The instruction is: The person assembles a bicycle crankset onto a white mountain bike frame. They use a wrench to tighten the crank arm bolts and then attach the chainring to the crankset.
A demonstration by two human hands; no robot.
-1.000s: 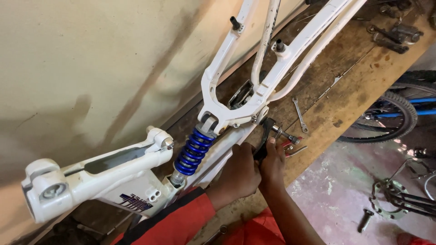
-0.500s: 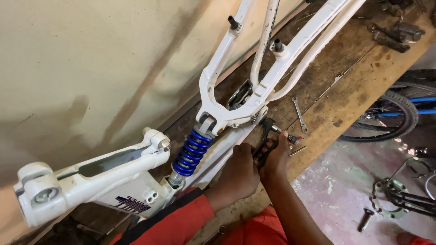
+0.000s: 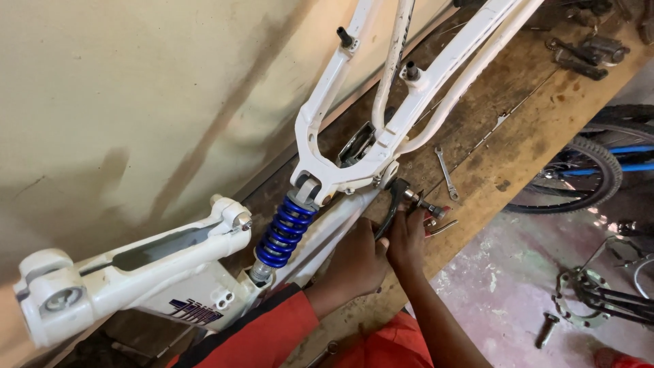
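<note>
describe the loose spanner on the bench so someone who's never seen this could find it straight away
Start at the long wooden workbench with the white bike frame lying on it. Just right of the frame's pivot lies a small silver spanner, alone on bare wood, unlike the dark tools heaped at the far end.

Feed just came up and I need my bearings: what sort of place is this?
Most likely a bicycle repair workshop. A white bike frame with a blue coil shock lies on a worn wooden workbench, a loose spanner beside it, and a bicycle wheel stands by the bench.

Left hand (image 3: 354,262) and right hand (image 3: 407,235) touching, fingers curled.
</note>
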